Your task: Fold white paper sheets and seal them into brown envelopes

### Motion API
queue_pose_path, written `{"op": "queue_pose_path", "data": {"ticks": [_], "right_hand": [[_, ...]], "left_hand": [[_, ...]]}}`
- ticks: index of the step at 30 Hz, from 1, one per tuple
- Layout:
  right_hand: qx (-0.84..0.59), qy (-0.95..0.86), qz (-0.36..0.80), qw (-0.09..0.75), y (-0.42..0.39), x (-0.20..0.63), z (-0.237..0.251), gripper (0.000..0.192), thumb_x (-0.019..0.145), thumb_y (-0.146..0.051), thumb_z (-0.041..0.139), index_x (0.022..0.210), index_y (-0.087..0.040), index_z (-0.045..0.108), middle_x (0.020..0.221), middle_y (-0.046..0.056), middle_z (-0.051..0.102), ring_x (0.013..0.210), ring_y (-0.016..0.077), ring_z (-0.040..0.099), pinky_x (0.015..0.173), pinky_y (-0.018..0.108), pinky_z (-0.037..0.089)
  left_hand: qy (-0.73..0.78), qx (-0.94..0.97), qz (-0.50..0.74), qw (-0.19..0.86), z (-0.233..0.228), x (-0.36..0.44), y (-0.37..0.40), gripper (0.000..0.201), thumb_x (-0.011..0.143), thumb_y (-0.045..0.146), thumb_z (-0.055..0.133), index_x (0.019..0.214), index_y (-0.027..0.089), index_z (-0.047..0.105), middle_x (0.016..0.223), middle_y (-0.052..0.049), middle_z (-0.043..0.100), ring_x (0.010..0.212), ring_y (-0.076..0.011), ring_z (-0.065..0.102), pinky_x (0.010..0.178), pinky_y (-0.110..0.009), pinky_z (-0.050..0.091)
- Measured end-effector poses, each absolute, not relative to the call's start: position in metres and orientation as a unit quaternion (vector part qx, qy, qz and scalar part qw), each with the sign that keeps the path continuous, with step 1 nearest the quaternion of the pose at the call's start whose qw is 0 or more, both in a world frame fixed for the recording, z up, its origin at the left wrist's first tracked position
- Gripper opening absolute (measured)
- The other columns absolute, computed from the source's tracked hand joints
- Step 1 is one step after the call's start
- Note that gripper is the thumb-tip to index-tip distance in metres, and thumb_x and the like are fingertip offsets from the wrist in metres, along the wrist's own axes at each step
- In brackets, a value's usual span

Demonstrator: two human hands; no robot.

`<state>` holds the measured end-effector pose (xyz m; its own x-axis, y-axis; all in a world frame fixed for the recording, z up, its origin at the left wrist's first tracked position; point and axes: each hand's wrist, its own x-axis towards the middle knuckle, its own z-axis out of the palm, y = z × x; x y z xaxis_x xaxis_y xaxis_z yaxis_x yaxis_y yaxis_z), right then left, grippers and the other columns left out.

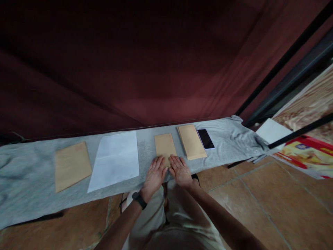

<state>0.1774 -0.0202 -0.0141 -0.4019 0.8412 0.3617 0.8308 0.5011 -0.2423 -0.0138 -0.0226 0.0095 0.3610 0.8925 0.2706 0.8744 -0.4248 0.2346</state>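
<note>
A brown paper envelope [165,144] lies flat in front of me, its near end partly covered by my hands. My left hand [156,170] rests flat on its near left corner, fingers stretched out. On the near right corner my right hand [180,169] lies the same way, palm down. Both thumbs point inward, close to each other. Just to the right is a stack of brown envelopes [191,141]. White paper [117,158] is spread to the left, and beyond it another brown envelope [72,165] lies at a slant.
Grey cloth [148,142] covers the long narrow table. A phone [205,139] with a dark screen lies right of the stack. Behind hangs a dark red curtain [156,76]. A red and yellow box [307,154] and dark metal bars [283,57] stand at the right.
</note>
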Motion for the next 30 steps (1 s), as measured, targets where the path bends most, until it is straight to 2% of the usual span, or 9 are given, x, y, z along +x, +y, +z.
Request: {"op": "queue_pose_path", "data": {"ticks": [3, 8, 20, 26, 30], "right_hand": [[-0.502, -0.833, 0.01, 0.23, -0.019, 0.176, -0.015, 0.053, 0.106, -0.033, 0.045, 0.156, -0.014, 0.044, 0.156, 0.013, 0.05, 0.146, 0.0261, 0.045, 0.124, 0.049, 0.03], [-0.501, -0.831, 0.009, 0.242, -0.019, 0.174, -0.017, 0.049, 0.103, -0.03, 0.048, 0.15, -0.013, 0.052, 0.153, 0.013, 0.054, 0.143, 0.0255, 0.049, 0.125, 0.048, 0.03], [-0.511, -0.824, 0.046, 0.239, -0.022, 0.172, -0.011, 0.054, 0.102, -0.026, 0.046, 0.155, -0.015, 0.045, 0.156, 0.01, 0.051, 0.146, 0.0236, 0.045, 0.125, 0.046, 0.029], [-0.518, -0.819, 0.057, 0.238, -0.022, 0.172, -0.013, 0.054, 0.102, -0.025, 0.045, 0.155, -0.017, 0.045, 0.156, 0.009, 0.051, 0.146, 0.0221, 0.044, 0.126, 0.044, 0.026], [-0.519, -0.819, 0.06, 0.235, -0.022, 0.172, -0.013, 0.054, 0.102, -0.026, 0.045, 0.155, -0.017, 0.045, 0.156, 0.009, 0.051, 0.147, 0.0219, 0.043, 0.127, 0.043, 0.025]], "left_hand": [[0.521, 0.836, 0.169, 0.03, 0.005, -0.009, 0.003, 0.057, 0.106, 0.039, 0.03, 0.154, 0.009, 0.041, 0.16, -0.016, 0.045, 0.151, -0.0267, 0.037, 0.124, -0.048, 0.034], [0.505, 0.851, 0.14, 0.029, 0.001, -0.002, 0.035, 0.057, 0.106, 0.037, 0.028, 0.155, 0.012, 0.041, 0.162, -0.013, 0.042, 0.154, -0.0238, 0.032, 0.127, -0.046, 0.026], [0.508, 0.852, 0.123, 0.036, 0.007, 0.012, 0.095, 0.058, 0.104, 0.034, 0.027, 0.16, 0.021, 0.035, 0.165, -0.006, 0.039, 0.155, -0.0228, 0.028, 0.128, -0.049, 0.018], [0.525, 0.841, 0.124, 0.042, 0.006, 0.025, 0.116, 0.059, 0.103, 0.033, 0.026, 0.158, 0.017, 0.039, 0.164, -0.008, 0.039, 0.155, -0.0247, 0.029, 0.128, -0.051, 0.015], [0.526, 0.84, 0.125, 0.04, 0.004, 0.028, 0.117, 0.058, 0.103, 0.034, 0.026, 0.158, 0.019, 0.04, 0.165, -0.005, 0.038, 0.156, -0.0251, 0.027, 0.128, -0.051, 0.014]]}}
